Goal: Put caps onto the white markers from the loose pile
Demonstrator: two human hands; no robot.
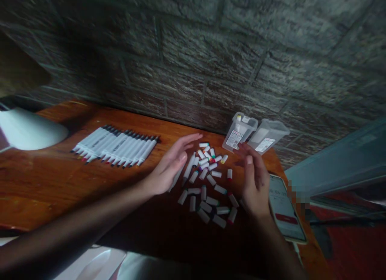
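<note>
Between my two hands, many white marker caps [212, 179] with coloured ends lie scattered on the wooden table [132, 207]. My left hand [171, 163] is at the left side of the caps, fingers stretched out and nothing in them. Beside its fingers lies a white marker [189, 169], and a second one shows partly behind the hand. My right hand [255, 181] is at the right of the caps, fingers apart and bent slightly, with no object visible in it. Further left, a row of uncapped white markers [116, 146] lies side by side.
Two clear plastic boxes [241, 129] with labels stand against the brick wall [193, 62]; a yellow-ended piece is in the left one. A phone [286, 207] with a cable lies at the right edge. A white lamp base [33, 129] stands at the far left.
</note>
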